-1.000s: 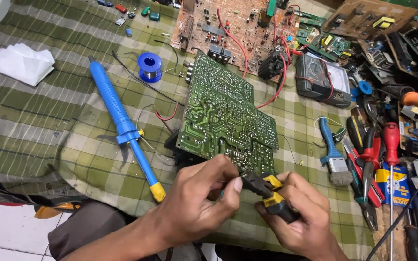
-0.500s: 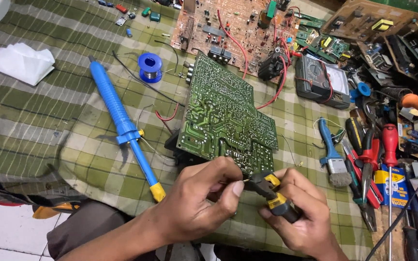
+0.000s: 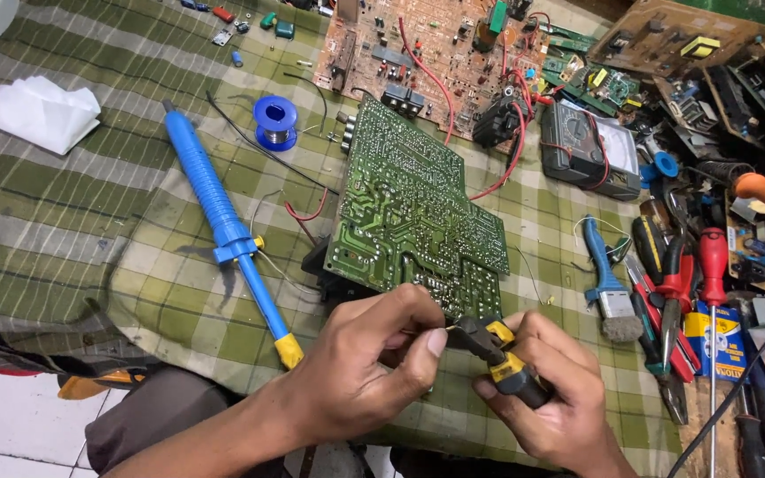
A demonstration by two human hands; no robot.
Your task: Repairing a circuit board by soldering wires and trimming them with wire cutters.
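Fingers of the left hand [image 3: 360, 358] pinch a tiny wire end [image 3: 440, 328] just below the green board [image 3: 413, 217], while the right hand [image 3: 542, 389] squeezes small yellow pliers [image 3: 493, 350], which may slip off or snap it.

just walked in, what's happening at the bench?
A person is working over a green circuit board lying solder side up on a checked cloth. The right hand holds small yellow-and-black pliers, whose tip meets a thin wire or lead pinched in the left hand, just off the board's near edge. A blue desoldering pump and a spool of solder lie to the left; screwdrivers, pliers and a multimeter sit to the right.
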